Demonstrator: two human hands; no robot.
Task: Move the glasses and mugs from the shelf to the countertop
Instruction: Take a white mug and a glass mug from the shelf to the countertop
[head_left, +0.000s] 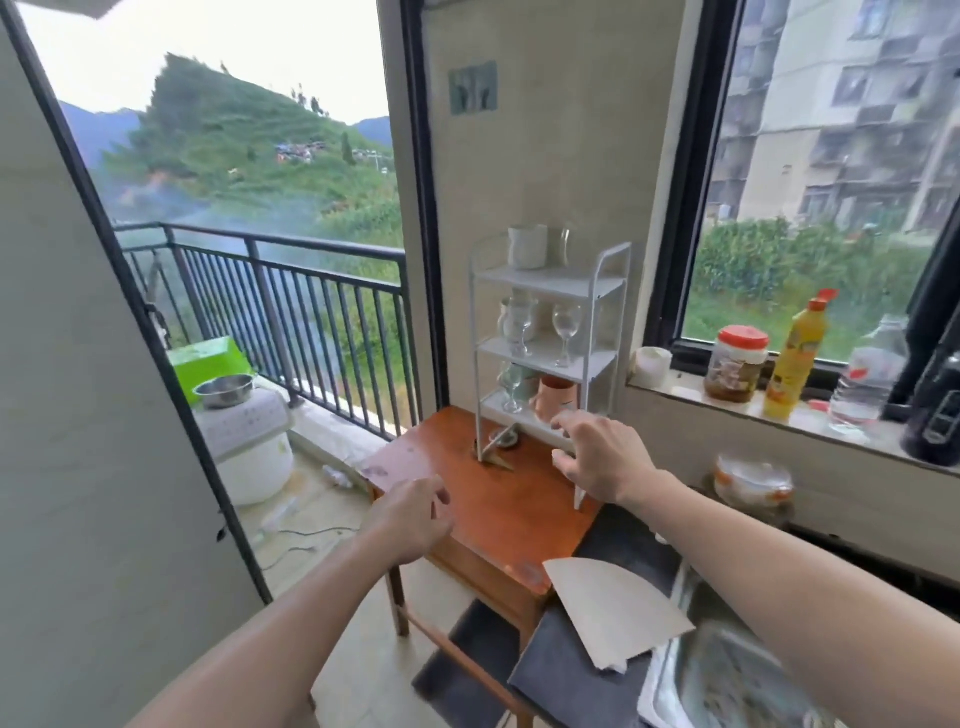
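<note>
A white three-tier rack (613, 270) stands on a small wooden table (498, 509). Its top tier holds a white mug (527, 247) and a clear glass (565, 243). Two stemmed glasses, one (519, 325) on the left and one (566, 325) on the right, stand on the middle tier. The bottom tier carries a small stemmed glass (511, 387) and an orange mug (556, 397). My right hand (602, 457) is open, fingers spread, just in front of the bottom tier near the orange mug. My left hand (415, 514) hovers open over the table's front left.
A dark countertop (618, 551) with a sheet of paper (613, 608) and a steel sink (727, 670) lies at the right. A jar (735, 364), a yellow bottle (795, 358) and a water bottle (867, 374) line the window sill. The balcony door opens at the left.
</note>
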